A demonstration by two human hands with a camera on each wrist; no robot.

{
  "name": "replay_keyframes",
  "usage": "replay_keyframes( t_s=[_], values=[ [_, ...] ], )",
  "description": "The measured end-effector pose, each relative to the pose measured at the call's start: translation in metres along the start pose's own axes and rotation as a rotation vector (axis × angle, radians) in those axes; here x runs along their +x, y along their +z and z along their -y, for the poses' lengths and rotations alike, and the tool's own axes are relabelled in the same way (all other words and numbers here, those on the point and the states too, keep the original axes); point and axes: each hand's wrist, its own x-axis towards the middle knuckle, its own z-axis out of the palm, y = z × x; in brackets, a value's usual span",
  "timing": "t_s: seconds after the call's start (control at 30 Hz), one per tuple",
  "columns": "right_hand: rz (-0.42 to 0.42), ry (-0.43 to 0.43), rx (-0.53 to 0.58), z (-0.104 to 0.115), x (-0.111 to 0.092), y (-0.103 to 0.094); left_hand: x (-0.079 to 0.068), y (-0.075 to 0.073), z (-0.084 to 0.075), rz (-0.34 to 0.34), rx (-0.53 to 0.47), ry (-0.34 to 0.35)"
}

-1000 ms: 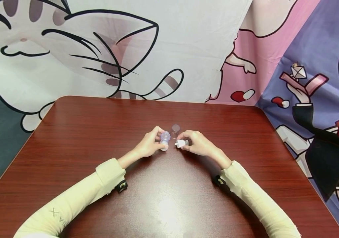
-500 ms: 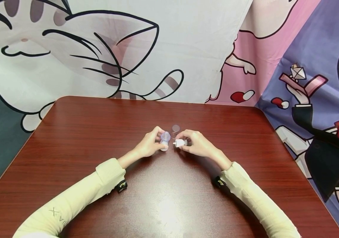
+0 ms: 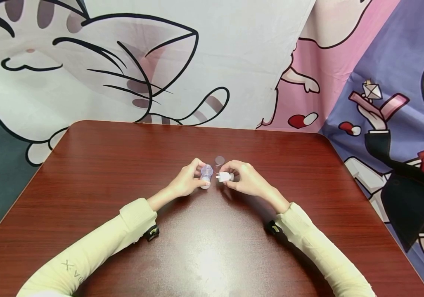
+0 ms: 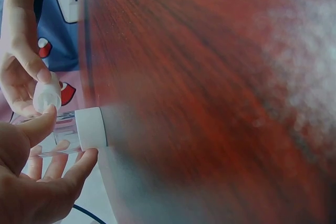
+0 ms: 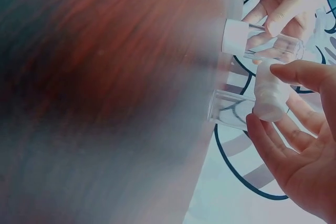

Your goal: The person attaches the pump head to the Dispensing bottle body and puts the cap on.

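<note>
My left hand (image 3: 187, 179) grips a clear bottle (image 3: 207, 170) with a white base (image 4: 91, 128), thumb on one side and fingers on the other. The bottle stands upright on or close to the table. To its right, my right hand (image 3: 247, 178) pinches a small white cylindrical piece (image 3: 226, 176) between thumb and fingers. That piece lies sideways, its thin tip pointing left at the bottle, with a gap between them. In the right wrist view the white piece (image 5: 271, 92) looks smooth and ridged. Behind it stands a clear cylindrical cup (image 5: 227, 109).
The clear cup (image 3: 219, 160) stands on the dark red wooden table (image 3: 141, 144), just beyond the space between the hands. A cartoon-printed cloth (image 3: 249, 62) hangs behind the table's far edge. Light glares on the near part of the tabletop.
My right hand has shifted slightly away from me and to the left with the white piece, which shows more of its side now. The left hand and the bottle have stayed in place.
</note>
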Motion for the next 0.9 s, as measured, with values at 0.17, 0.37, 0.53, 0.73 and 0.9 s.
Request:
replay_keyframes(
  t_s=[0.17,0.37,0.53,0.73,0.9],
  values=[
    [-0.019,-0.005,0.013,0.001,-0.0008,-0.0007,-0.0002,0.0001,-0.0007,-0.004,0.002,0.004],
    [-0.045,-0.024,0.023,0.0005,-0.0006,-0.0005,-0.0003,0.0003,-0.001,-0.009,0.024,-0.002],
    [-0.076,-0.051,0.039,-0.0007,-0.0004,0.0001,-0.0001,0.0003,-0.0008,-0.007,0.025,-0.002],
    [-0.11,-0.067,0.037,-0.0009,-0.0006,0.0011,-0.0001,0.0005,0.0003,-0.009,0.029,-0.001],
    [-0.151,-0.086,0.022,0.0003,0.0004,0.0012,0.0002,0.0004,0.0001,-0.007,0.031,0.0]
  ],
)
